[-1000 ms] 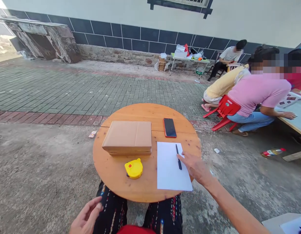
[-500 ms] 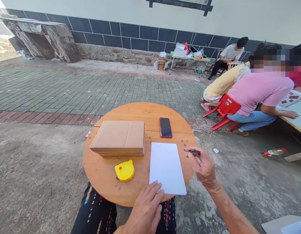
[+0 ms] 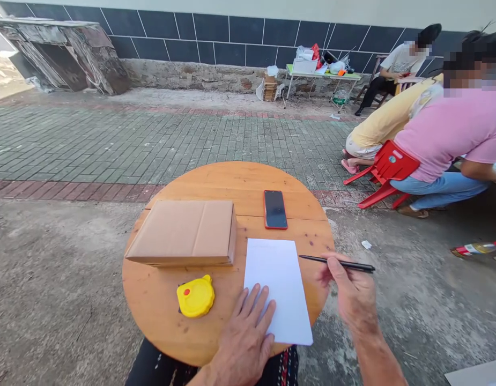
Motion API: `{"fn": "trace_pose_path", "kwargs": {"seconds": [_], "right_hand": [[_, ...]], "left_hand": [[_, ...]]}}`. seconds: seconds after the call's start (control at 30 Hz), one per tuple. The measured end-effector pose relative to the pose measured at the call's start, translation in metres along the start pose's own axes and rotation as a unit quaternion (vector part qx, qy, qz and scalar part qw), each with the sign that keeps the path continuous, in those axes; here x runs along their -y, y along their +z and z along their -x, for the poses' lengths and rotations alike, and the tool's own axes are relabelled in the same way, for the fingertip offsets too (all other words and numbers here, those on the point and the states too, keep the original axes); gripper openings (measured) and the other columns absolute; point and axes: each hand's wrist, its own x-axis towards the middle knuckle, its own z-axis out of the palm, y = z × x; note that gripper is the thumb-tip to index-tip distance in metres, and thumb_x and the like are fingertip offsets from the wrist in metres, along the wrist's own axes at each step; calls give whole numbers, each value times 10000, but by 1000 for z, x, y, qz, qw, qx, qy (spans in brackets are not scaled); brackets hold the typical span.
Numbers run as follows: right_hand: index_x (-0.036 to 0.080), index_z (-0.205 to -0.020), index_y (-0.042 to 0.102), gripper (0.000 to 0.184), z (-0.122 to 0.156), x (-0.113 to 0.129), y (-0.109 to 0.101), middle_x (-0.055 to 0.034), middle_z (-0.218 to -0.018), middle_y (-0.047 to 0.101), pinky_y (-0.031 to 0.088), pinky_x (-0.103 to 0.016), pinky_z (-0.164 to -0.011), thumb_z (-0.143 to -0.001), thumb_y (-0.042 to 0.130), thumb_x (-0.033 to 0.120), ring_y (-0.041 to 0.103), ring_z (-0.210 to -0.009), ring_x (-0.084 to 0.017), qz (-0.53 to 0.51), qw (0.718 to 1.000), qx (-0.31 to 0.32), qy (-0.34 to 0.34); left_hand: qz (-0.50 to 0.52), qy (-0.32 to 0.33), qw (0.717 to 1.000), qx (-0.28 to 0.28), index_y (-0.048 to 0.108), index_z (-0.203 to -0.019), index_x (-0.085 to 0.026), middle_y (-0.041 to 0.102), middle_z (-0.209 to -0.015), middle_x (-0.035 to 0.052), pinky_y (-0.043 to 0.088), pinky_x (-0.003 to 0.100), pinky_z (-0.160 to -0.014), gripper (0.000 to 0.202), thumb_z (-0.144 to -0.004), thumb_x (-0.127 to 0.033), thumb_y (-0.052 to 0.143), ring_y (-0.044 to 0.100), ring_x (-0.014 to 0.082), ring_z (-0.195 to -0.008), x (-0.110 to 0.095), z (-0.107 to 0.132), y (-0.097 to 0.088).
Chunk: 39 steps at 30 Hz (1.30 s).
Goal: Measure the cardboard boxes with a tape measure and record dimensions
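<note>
On a small round wooden table (image 3: 231,185) lies a white sheet of paper (image 3: 278,276). My left hand (image 3: 245,332) rests flat on the sheet's near left corner, fingers spread. My right hand (image 3: 350,292) is closed on a black pen (image 3: 338,262), held level just right of the sheet with its tip pointing left over the table. A flat cardboard box (image 3: 183,233) sits at the left. In front of the box lies a yellow tape measure (image 3: 195,296). A red-edged phone (image 3: 275,209) lies face up behind the sheet.
At the right, people sit on a red plastic stool (image 3: 386,169) and bend over another table. A small green table (image 3: 322,75) with clutter stands by the tiled wall. A bottle (image 3: 475,249) lies on the concrete at the right.
My right hand has picked the pen up off the sheet and turned it level. My left hand came up from my lap and settled flat on the sheet's near corner.
</note>
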Motion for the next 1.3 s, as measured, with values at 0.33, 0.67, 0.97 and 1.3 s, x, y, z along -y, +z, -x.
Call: {"fn": "trace_pose_path", "kwargs": {"seconds": [0.33, 0.67, 0.97, 1.3], "right_hand": [[204, -1062, 655, 313, -10, -19, 26, -58, -873, 744, 580, -292, -631, -878, 599, 450, 713, -754, -193, 76, 993, 90, 26], [199, -869, 617, 252, -26, -44, 58, 21, -551, 612, 498, -257, -524, -859, 582, 448, 579, -509, -149, 73, 991, 93, 66], [204, -824, 611, 233, -24, -49, 60, 46, -563, 503, 391, -239, -513, -904, 508, 396, 471, -513, -128, 172, 981, 82, -26], [205, -809, 622, 242, -29, -42, 63, 20, -617, 562, 404, -252, -536, -911, 493, 383, 490, -540, -141, 248, 962, 94, -70]], "left_hand": [[3, 12, 999, -30, 473, -1397, -146, 418, -1516, 150, 388, 565, -1075, 581, -828, -211, 571, 354, 373, -1405, 4, 6, 2], [39, -35, 998, -46, 580, -1282, -189, 547, -1416, 117, 411, 544, -1047, 445, -863, -342, 576, 477, 345, -1306, 1, -4, -6], [47, -69, 996, -34, 599, -1259, -213, 545, -1424, 81, 427, 499, -1019, 369, -919, -339, 535, 522, 317, -1248, -7, -26, -12], [54, -66, 996, -6, 562, -1302, -205, 502, -1464, 93, 377, 494, -1029, 418, -935, -401, 518, 493, 317, -1278, -5, -27, -6]]}}
